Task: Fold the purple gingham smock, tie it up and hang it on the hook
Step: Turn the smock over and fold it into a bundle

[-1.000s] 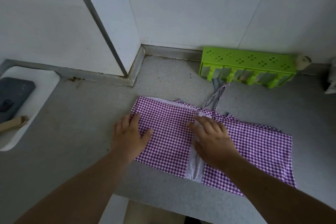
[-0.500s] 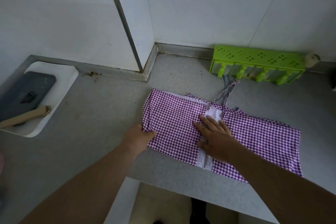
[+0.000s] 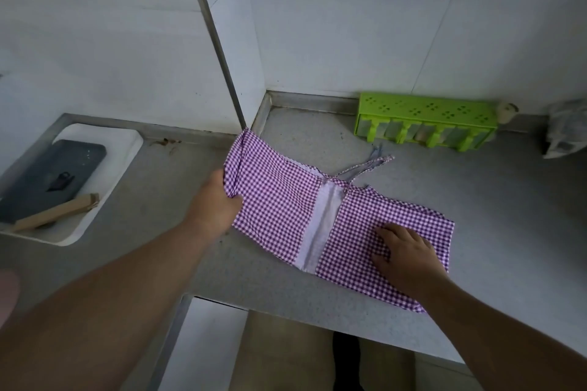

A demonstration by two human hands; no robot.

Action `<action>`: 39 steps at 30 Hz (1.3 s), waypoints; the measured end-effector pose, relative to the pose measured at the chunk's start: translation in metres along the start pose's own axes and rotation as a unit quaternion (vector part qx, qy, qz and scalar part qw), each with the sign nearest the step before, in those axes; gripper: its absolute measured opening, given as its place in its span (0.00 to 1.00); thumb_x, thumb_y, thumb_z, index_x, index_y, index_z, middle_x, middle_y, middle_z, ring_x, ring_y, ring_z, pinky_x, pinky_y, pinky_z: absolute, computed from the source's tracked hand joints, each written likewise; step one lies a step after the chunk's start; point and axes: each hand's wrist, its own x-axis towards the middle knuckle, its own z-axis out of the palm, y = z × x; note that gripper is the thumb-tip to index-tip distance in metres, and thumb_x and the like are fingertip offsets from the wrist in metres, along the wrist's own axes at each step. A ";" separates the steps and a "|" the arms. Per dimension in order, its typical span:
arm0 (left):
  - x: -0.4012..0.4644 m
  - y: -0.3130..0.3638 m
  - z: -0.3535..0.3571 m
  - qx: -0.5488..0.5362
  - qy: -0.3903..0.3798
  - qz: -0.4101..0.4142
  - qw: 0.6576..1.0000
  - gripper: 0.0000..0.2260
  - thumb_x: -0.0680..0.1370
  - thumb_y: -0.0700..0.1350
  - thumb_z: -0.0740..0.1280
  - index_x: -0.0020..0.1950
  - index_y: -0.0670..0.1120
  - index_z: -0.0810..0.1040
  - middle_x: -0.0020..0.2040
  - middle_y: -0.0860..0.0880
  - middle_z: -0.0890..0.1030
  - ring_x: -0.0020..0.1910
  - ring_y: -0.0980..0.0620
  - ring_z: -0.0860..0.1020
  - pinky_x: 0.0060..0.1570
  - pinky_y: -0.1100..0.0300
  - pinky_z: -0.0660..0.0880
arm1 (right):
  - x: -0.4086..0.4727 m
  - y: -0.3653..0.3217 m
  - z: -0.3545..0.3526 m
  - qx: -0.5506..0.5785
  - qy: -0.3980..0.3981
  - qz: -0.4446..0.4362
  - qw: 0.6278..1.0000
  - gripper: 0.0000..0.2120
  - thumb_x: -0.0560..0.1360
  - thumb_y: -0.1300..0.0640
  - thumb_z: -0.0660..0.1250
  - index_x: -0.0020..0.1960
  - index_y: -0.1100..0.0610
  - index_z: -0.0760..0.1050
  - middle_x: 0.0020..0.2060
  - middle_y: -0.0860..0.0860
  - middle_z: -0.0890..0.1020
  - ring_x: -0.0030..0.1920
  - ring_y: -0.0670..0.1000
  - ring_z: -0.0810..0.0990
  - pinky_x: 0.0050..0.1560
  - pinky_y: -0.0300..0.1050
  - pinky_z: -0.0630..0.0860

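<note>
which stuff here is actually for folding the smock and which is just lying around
For the job:
- purple gingham smock, spread on the counter
- its ties
- left hand gripping the smock's left edge
- right hand pressing flat on the right part

Just lying about:
- green rack
- white tray holding a dark slab and a brown stick

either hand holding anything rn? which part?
Left hand grips the purple gingham smock by its raised left edge. Right hand rests flat on its right half.

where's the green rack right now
In the head view the green rack stands at the back right of the counter against the wall, just beyond the purple gingham smock and its ties.
</note>
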 end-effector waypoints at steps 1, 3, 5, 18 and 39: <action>-0.001 0.009 -0.001 0.011 0.001 0.023 1.000 0.26 0.80 0.45 0.68 0.79 0.49 0.68 0.69 0.48 0.78 0.66 0.46 0.78 0.62 0.49 0.77 | 0.002 -0.001 0.000 0.005 0.000 -0.003 1.000 0.32 0.80 0.34 0.56 0.80 0.44 0.58 0.79 0.46 0.62 0.79 0.52 0.60 0.79 0.57 0.57; -0.007 0.031 0.000 0.024 -0.010 0.085 0.996 0.29 0.81 0.43 0.68 0.81 0.51 0.64 0.74 0.49 0.75 0.70 0.47 0.75 0.66 0.49 0.75 | 0.003 -0.004 0.001 0.012 -0.005 -0.006 1.000 0.32 0.80 0.34 0.57 0.80 0.44 0.58 0.80 0.45 0.61 0.79 0.53 0.59 0.79 0.58 0.57; -0.015 0.056 0.007 0.031 -0.031 0.153 0.987 0.30 0.81 0.41 0.68 0.81 0.53 0.63 0.74 0.49 0.75 0.70 0.48 0.76 0.63 0.53 0.76 | 0.004 -0.006 0.000 0.031 -0.014 -0.007 0.999 0.32 0.80 0.35 0.58 0.81 0.43 0.57 0.80 0.45 0.60 0.80 0.53 0.58 0.79 0.59 0.57; -0.080 0.151 0.121 0.240 -0.338 0.397 0.819 0.29 0.80 0.59 0.69 0.78 0.64 0.62 0.72 0.57 0.78 0.64 0.54 0.79 0.61 0.56 0.76 | -0.019 0.033 -0.016 0.131 0.035 0.177 0.975 0.19 0.80 0.44 0.60 0.67 0.49 0.76 0.67 0.54 0.78 0.69 0.59 0.70 0.70 0.55 0.66; -0.014 0.076 0.201 0.497 -0.318 0.249 0.768 0.57 0.73 0.74 0.67 0.83 0.54 0.30 0.83 0.44 0.29 0.84 0.38 0.36 0.82 0.36 0.50 | -0.043 0.048 -0.007 0.245 0.048 0.284 0.926 0.31 0.80 0.50 0.59 0.79 0.51 0.53 0.72 0.57 0.73 0.69 0.59 0.74 0.73 0.61 0.69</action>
